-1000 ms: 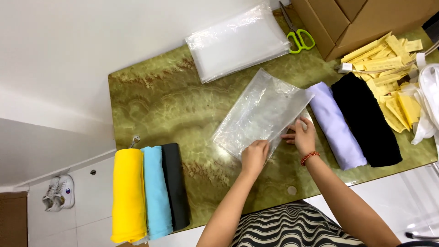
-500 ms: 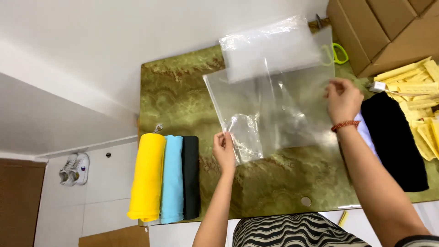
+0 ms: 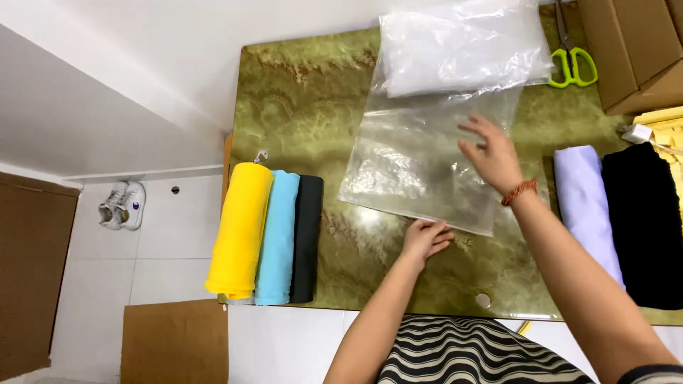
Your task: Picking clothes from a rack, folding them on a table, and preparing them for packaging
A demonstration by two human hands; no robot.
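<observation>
A clear, flat, rectangular plastic bag [image 3: 427, 167] lies on the green marbled desk [image 3: 306, 99], near its middle and slightly toward the far edge. The bag's far edge tucks under a stack of clear plastic bags [image 3: 462, 46] that rests at the desk's far edge.

The left hand [image 3: 425, 238] rests at the near edge of the flat bag, fingers together and extended, fingertips touching the bag's lower border. The right hand [image 3: 491, 153] lies palm-down on the bag's right half, fingers spread apart and flat; it clamps nothing. A red cord bracelet [image 3: 519, 192] encircles the right wrist.

At the desk's left edge, three fabric rolls lie side by side, touching: a yellow fabric roll [image 3: 240, 227] outermost, a light blue fabric roll [image 3: 277, 238] in the middle, and a black fabric roll [image 3: 307, 238] innermost. Toward the right edge, a lavender fabric roll [image 3: 587, 206] lies just beside a larger black folded fabric [image 3: 644, 224].

Green-handled scissors [image 3: 569, 60] lie at the far edge, between the bag stack and a brown cardboard box [image 3: 633, 50] at the far right corner. White sneakers [image 3: 122, 205] stand on the floor, well apart from the desk.
</observation>
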